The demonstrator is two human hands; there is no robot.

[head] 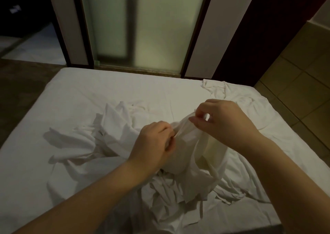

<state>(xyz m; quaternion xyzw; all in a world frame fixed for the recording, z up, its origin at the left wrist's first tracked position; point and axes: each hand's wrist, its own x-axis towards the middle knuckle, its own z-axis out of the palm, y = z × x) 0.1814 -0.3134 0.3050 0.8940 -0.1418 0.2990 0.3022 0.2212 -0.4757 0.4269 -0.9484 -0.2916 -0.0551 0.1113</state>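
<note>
L hand (153,142) and R hand (219,119) pinch the top edge of a limp white cloth piece (187,144), raised over a heap of white linen (110,132) on a white-sheeted bed (89,91). Best: firm pinch, pull apart evenly. Frosted glass door (160,28) beyond.

A white bed (85,94) carries crumpled white cloth (114,132) and a smaller cloth (214,86).
</note>
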